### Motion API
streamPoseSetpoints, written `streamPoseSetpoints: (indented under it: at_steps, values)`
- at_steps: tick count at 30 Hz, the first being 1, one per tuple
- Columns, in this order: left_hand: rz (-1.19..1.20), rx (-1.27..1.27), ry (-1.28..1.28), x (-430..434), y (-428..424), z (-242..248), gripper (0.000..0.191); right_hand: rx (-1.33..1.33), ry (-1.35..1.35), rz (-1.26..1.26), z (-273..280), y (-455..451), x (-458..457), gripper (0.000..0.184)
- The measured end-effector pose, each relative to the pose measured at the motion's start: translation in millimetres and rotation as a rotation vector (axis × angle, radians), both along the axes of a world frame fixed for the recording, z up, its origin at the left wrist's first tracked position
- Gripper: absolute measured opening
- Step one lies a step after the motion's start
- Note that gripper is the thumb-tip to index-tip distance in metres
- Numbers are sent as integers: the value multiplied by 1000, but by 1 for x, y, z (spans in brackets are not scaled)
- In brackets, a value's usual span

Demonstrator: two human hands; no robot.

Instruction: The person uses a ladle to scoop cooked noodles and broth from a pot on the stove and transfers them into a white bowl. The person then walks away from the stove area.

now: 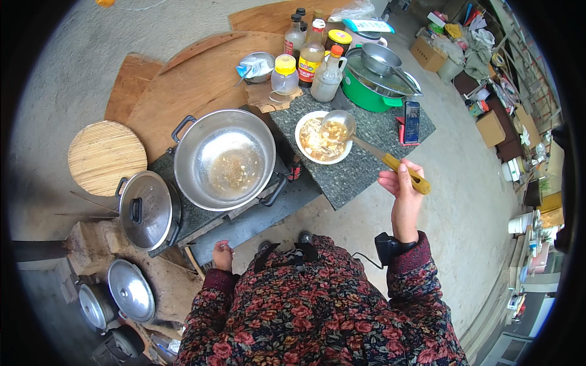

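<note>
My right hand (407, 190) grips the yellow handle of a metal ladle (339, 123). The ladle's bowl is over a white bowl (300, 146), which holds a brownish soup with pale strands and bits. That bowl stands on a dark speckled stone counter (343, 183). To its left sits a wide steel pot (187, 169) with black handles, a little liquid and scraps on its bottom. My left hand (223, 256) hangs low beside my body, near the counter's front edge. Its fingers are slightly curled and I see nothing in them.
Bottles and jars, among them a sauce bottle (311, 55), stand behind the bowl. A green pot (366, 96) carries a glass lid and a metal scoop (382, 59). A phone (412, 122) leans near the right edge. A lidded pot (146, 210) and a round woven mat (107, 158) lie left.
</note>
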State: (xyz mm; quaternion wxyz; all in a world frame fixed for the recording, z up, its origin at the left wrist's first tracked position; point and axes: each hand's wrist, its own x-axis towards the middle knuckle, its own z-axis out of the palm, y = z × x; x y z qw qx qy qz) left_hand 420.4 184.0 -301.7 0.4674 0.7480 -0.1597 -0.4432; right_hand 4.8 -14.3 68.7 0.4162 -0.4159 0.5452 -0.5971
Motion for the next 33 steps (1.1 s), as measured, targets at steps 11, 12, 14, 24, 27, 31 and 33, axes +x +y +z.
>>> streamPoseSetpoints:
  at_steps: [11, 12, 14, 24, 27, 31, 33]
  values:
    - [43, 22, -9, 3, 5, -13, 18, -321, 608, 207, -25, 14, -6, 23]
    - [21, -17, -70, 4, 6, -15, 20, -325, 602, 207, -24, 14, -6, 23]
    - [13, 21, -145, 5, 7, -17, 25, -310, 429, 160, -19, 12, -5, 22]
    - [-36, -134, -43, 7, 16, -12, 7, -27, -236, 269, -1, 8, 32, 25]
    - [21, -111, -15, 9, 18, -3, 7, 17, -148, 435, -27, 5, 75, 25]
    - [128, -124, 20, 11, 27, 9, 7, 44, 19, 632, -70, -9, 137, 19]
    - [165, -130, -6, 13, 35, 15, 5, 14, 369, 745, -83, -17, 151, 19]
